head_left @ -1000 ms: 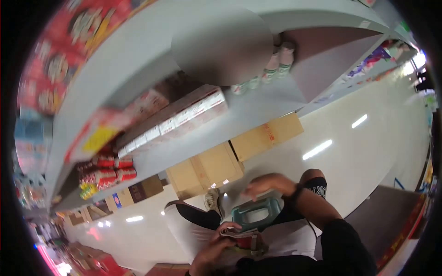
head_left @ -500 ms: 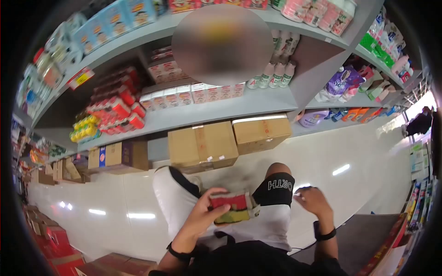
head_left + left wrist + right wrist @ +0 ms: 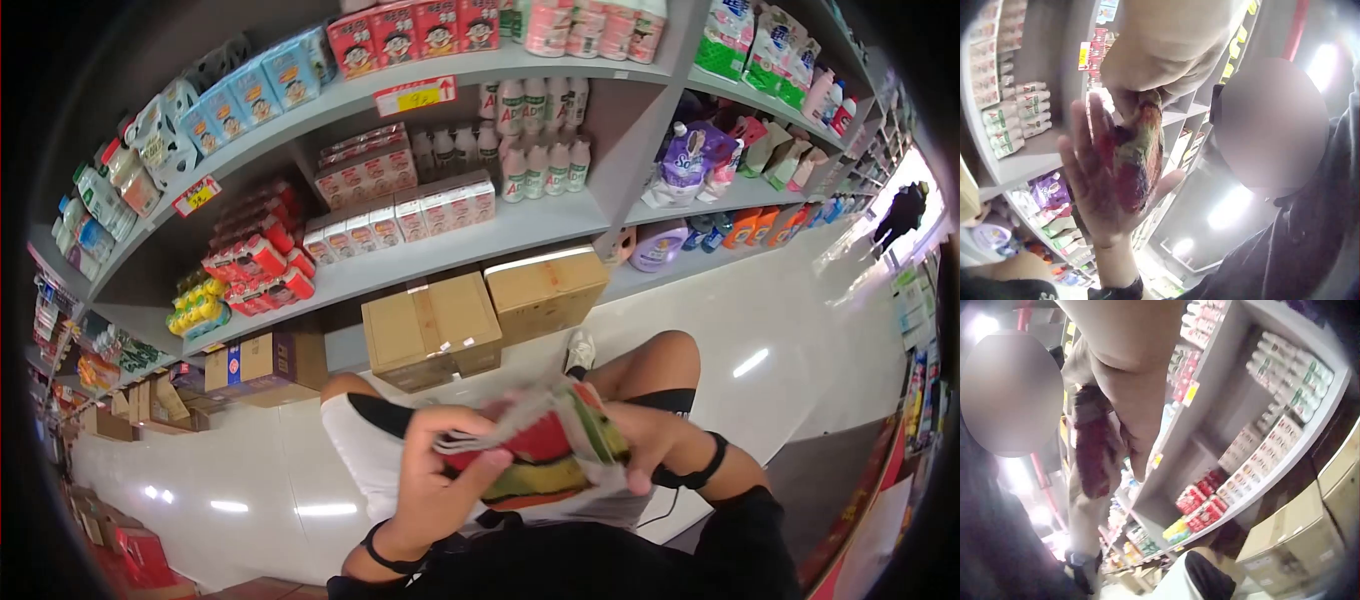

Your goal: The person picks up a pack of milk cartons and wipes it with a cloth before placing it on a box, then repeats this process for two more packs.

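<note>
A folded bundle of thin, cloth-like material (image 3: 545, 455), red, olive and yellow-green with pale grey edges, is held above the lap in the head view. My left hand (image 3: 445, 470) grips its left end, thumb on top and fingers underneath. At its right end, my right hand (image 3: 655, 440) touches it. The left wrist view shows the right hand (image 3: 1094, 181) with straight, spread fingers, its palm against the bundle (image 3: 1138, 159). From the right wrist, the bundle (image 3: 1092, 447) appears dark red and blurred. Its underside is hidden in the head view.
Cardboard boxes (image 3: 430, 325) stand on the floor before a grey shelf (image 3: 440, 245) stocked with drink cartons (image 3: 400, 218) and bottles (image 3: 540, 170). My knees are either side of the bundle. A dark low surface (image 3: 830, 465) lies at right; a distant person (image 3: 902, 215) is at far right.
The bundle, lower at the lap earlier, is now higher and nearer the head camera in my left hand. My right hand has come in from the right to touch it.
</note>
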The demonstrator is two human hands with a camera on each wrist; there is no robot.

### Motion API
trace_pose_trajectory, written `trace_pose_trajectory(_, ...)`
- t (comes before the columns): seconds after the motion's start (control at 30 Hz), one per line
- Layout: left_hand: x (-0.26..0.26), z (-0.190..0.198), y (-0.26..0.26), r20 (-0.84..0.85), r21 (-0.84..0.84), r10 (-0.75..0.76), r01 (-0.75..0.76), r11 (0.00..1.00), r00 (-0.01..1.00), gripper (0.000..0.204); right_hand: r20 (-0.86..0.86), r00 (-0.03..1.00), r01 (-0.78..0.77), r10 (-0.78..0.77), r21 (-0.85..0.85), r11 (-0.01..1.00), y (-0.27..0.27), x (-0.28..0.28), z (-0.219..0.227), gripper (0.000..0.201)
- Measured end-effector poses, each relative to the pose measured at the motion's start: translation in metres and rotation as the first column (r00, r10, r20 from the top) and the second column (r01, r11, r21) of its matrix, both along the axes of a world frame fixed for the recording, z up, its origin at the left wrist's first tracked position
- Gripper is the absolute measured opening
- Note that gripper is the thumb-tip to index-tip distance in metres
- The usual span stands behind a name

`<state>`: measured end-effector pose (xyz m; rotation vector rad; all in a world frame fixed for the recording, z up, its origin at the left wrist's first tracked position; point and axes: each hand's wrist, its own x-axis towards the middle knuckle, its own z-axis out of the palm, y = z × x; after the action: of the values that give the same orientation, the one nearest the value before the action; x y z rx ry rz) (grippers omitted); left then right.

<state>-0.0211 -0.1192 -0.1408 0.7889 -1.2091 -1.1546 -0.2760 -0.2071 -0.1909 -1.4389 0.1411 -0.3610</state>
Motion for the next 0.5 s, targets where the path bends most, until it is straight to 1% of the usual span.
trace_pose_trajectory(0.03, -0.004, 0.003, -0.002, 0.13, -0.032, 0.153, -0.15, 0.988, 0.98, 0.036, 0.073, 0.997, -0.021, 0.007, 0.183, 0.983, 0.003, 0.009, 0.008, 0.121)
trace_pose_trajectory(0.07, -0.015, 0.016, -0.004, 0.006, 0.077, 0.204, -0.204, 0.976, 0.979, 0.035, 0.15, 0.989, -0.055, 0.001, 0.359, 0.932, 0.008, 0.021, 0.022, 0.119)
trace_pose_trajectory(0.1, -0.017, 0.022, -0.007, 0.046, 0.073, 0.243, -0.246, 0.967, 0.969, 0.035, 0.126, 0.99, 0.003, -0.056, 0.389, 0.921, 0.005, 0.022, 0.035, 0.109)
trace_pose_trajectory(0.13, -0.016, 0.026, -0.01, 0.082, 0.064, 0.281, -0.286, 0.956, 0.956, 0.035, 0.043, 0.975, 0.187, -0.216, 0.359, 0.914, 0.003, 0.033, 0.056, 0.089)
trace_pose_trajectory(0.2, -0.017, 0.036, -0.021, 0.158, -0.076, 0.314, -0.305, 0.949, 0.936, 0.034, -0.007, 0.956, 0.263, -0.293, 0.463, 0.847, -0.004, 0.045, 0.077, 0.069)
trace_pose_trajectory(0.23, -0.017, 0.042, -0.029, 0.189, -0.148, 0.353, -0.329, 0.933, 0.916, 0.034, 0.003, 0.951, 0.271, -0.308, 0.461, 0.845, -0.012, 0.048, 0.081, 0.069)
trace_pose_trajectory(0.27, -0.021, 0.05, -0.035, 0.149, -0.128, 0.366, -0.349, 0.928, 0.919, 0.033, 0.009, 0.938, 0.31, -0.346, 0.418, 0.854, -0.02, 0.051, 0.084, 0.064)
trace_pose_trajectory(0.3, -0.019, 0.055, -0.048, 0.194, -0.17, 0.359, -0.329, 0.929, 0.913, 0.032, 0.012, 0.926, 0.346, -0.377, 0.372, 0.861, -0.029, 0.051, 0.088, 0.06)
trace_pose_trajectory(0.33, -0.013, 0.06, -0.064, 0.236, -0.209, 0.362, -0.316, 0.925, 0.902, 0.031, 0.009, 0.927, 0.346, -0.376, 0.368, 0.863, -0.04, 0.051, 0.091, 0.06)
trace_pose_trajectory(0.4, 0.002, 0.062, -0.117, 0.372, -0.407, 0.41, -0.25, 0.878, 0.833, 0.031, 0.039, 0.887, 0.385, -0.461, 0.491, 0.782, -0.067, 0.059, 0.094, 0.054)
trace_pose_trajectory(0.43, 0.006, 0.061, -0.139, 0.328, -0.355, 0.418, -0.3, 0.886, 0.847, 0.031, -0.027, 0.82, 0.5, -0.572, 0.521, 0.692, -0.089, 0.067, 0.073, 0.046)
trace_pose_trajectory(0.47, 0.013, 0.058, -0.162, 0.284, -0.303, 0.43, -0.345, 0.888, 0.857, 0.032, 0.042, 0.81, 0.485, -0.585, 0.513, 0.708, -0.107, 0.068, 0.067, 0.045)
trace_pose_trajectory(0.5, 0.032, 0.045, -0.189, 0.222, -0.173, 0.371, -0.338, 0.925, 0.901, 0.03, 0.097, 0.809, 0.437, -0.58, 0.561, 0.703, -0.117, 0.065, 0.07, 0.043)
